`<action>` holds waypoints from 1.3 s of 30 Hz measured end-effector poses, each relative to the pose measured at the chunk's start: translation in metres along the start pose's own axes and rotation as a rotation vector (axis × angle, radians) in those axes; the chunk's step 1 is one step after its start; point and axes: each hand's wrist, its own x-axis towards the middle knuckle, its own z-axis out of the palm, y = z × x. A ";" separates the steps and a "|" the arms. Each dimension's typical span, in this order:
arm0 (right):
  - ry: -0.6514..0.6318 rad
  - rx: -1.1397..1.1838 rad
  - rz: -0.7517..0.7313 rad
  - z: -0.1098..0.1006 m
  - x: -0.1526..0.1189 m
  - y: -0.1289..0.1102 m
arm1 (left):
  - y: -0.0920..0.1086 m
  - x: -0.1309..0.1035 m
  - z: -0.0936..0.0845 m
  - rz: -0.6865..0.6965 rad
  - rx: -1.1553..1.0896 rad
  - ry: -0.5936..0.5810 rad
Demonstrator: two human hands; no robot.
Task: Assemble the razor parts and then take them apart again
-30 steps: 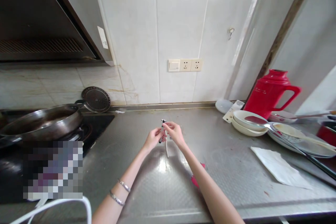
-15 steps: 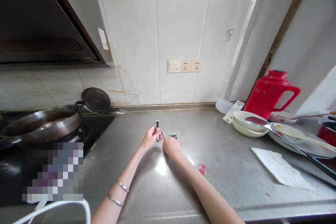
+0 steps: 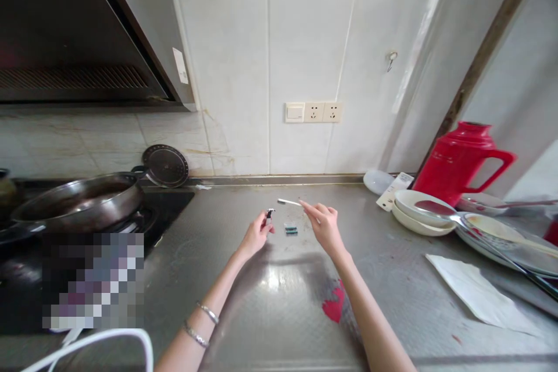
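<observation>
Pinched small tool [image 3: 268, 218] between fingers of left hand [image 3: 253, 239], leaving its head [image 3: 271, 210] exposed; clamped white stick [image 3: 289, 202] by one end in fingers of right hand [image 3: 325, 228], likely for reach.

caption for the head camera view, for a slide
Left hand with a small black-and-silver tool, right hand with a thin white stick, over a grey metal countertop

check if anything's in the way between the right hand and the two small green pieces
Nothing visible stands between the right hand and the green pieces, just bare countertop. The white stick in that hand reaches out on their far side.
</observation>
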 end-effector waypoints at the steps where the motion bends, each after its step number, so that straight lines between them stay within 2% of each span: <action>1: 0.007 -0.006 -0.026 0.002 -0.001 -0.004 | 0.000 -0.001 0.001 0.008 0.014 -0.006; 4: -0.010 -0.019 -0.086 0.004 -0.003 -0.009 | 0.000 -0.002 0.003 0.027 0.037 -0.024; 7: -0.030 -0.033 -0.118 0.000 -0.002 -0.001 | -0.001 -0.002 0.002 0.027 0.014 -0.027; 10: -0.012 -0.036 -0.103 -0.003 -0.002 0.005 | -0.003 -0.002 0.001 0.030 -0.012 -0.021; 17: -0.044 0.004 -0.123 0.000 -0.002 -0.004 | -0.004 -0.002 0.003 0.027 -0.045 -0.065; 22: 0.003 0.008 -0.093 -0.006 0.000 0.001 | -0.006 -0.001 0.003 0.014 -0.069 -0.086; 28: -0.045 0.048 -0.123 -0.003 0.000 -0.001 | 0.003 -0.001 0.001 -0.009 -0.093 -0.099; 33: -0.001 0.046 -0.082 -0.003 0.000 0.003 | 0.000 -0.001 0.002 -0.020 -0.103 -0.109; 39: -0.052 0.040 -0.117 -0.003 0.000 -0.001 | -0.003 -0.001 0.003 0.001 -0.107 -0.098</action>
